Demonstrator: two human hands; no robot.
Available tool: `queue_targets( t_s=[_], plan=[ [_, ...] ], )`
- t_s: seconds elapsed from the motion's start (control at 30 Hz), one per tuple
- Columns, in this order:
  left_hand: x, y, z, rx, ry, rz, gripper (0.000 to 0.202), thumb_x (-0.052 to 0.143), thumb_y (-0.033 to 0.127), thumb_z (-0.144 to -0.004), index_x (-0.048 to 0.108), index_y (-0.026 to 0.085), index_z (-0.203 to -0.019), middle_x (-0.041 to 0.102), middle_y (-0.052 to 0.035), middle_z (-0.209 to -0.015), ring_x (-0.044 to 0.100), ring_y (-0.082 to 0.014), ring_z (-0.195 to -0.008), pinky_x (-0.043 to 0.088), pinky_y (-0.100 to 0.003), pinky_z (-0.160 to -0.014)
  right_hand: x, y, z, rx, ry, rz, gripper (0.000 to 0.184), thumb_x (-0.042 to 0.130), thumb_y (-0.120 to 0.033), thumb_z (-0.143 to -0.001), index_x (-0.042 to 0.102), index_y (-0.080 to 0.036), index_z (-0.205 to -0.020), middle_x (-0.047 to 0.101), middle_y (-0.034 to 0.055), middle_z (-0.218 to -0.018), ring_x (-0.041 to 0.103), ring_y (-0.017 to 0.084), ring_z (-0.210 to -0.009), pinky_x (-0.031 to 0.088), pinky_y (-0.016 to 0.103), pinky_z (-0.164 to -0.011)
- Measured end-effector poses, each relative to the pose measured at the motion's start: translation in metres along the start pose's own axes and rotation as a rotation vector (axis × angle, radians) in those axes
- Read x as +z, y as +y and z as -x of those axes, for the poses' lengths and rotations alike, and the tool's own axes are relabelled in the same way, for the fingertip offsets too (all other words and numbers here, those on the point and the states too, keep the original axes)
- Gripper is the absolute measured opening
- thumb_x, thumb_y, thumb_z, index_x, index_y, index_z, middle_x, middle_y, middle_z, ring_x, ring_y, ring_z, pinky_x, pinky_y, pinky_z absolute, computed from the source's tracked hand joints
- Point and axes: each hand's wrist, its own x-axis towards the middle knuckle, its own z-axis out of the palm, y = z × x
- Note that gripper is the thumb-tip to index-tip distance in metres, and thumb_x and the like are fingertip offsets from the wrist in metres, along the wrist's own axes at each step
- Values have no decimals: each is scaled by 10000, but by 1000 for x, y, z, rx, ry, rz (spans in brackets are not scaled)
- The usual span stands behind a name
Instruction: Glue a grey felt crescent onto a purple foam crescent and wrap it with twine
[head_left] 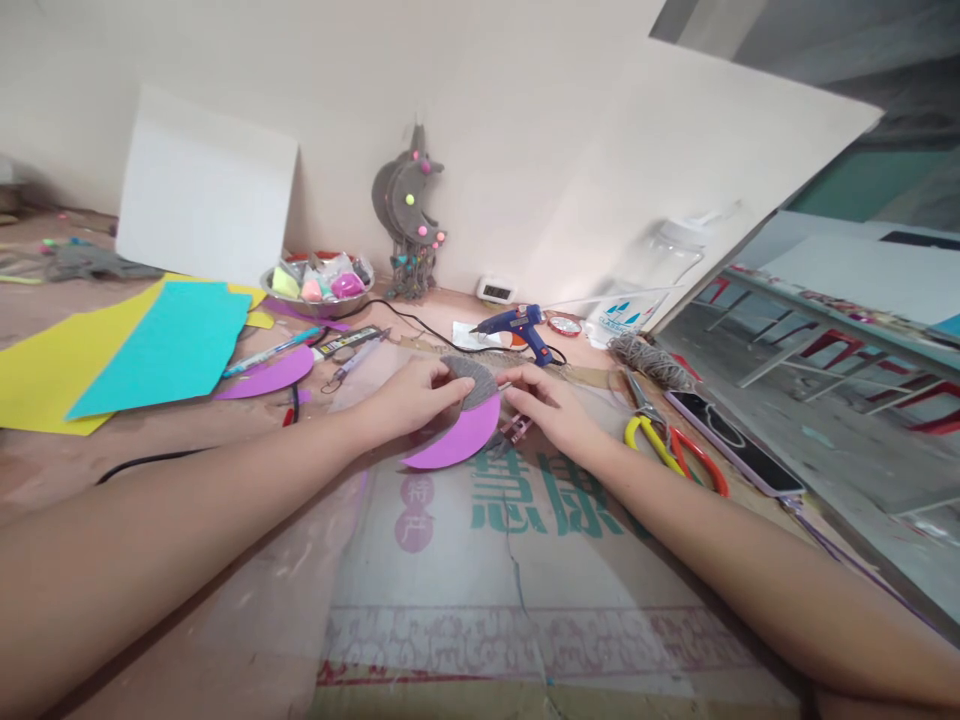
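Where the worktop (pixel 45 470) spreads before us, its biggest cover is a flattened cardboard sheet (pixel 525 600) with green print. It lies under both forearms and gives a flat, bare stretch toward us. To the left lie a yellow sheet (pixel 37 390) and a teal sheet (pixel 165 345), overlapping and well apart from the hands.

Our left hand (pixel 409 395) has its fingers curled, with the tips closed on the left end of a grey crescent (pixel 472 380). Our right hand (pixel 551 405) lies flatter, its fingertips touching the right end. We cannot tell whether its thumb grips beneath. The grey piece sits on top of a purple crescent (pixel 461 440), which rests on the cardboard between the two hands.

We judge both crescents to be thin, light craft sheet that bends easily and may slip when pressed. They look best held near the two tips or along the outer curve, with little force.

The right side is crowded. A phone (pixel 731 440) lies along the worktop's right edge, with the floor below visible beyond it, and yellow- and red-handled scissors (pixel 660 440) lie just beside the right wrist. Behind them are the twine (pixel 649 360) and a blue glue gun (pixel 517 325), its black cord trailing left. The open room is toward us.
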Motion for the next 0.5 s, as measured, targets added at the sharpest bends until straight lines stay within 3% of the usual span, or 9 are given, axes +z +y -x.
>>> queue_targets(
  t_s=[0.17,0.5],
  plan=[
    [0,1,0,-2,4,19,346,485,432,-835,434,181,-603,413,44,-450,375,-64,-357,252,-198,-339,0,-2,-3,-122,31,272,263,630,-401,-741,643,-195,-904,450,-19,-699,444,129,-631,365,274,-593],
    [0,4,2,-2,-17,-5,334,488,424,-837,434,184,-611,423,45,-463,372,-62,-345,247,-197,-325,0,6,-5,-100,20,177,230,570,-385,-792,669,-197,-879,482,-3,-754,481,132,-658,402,289,-635]
  ],
)
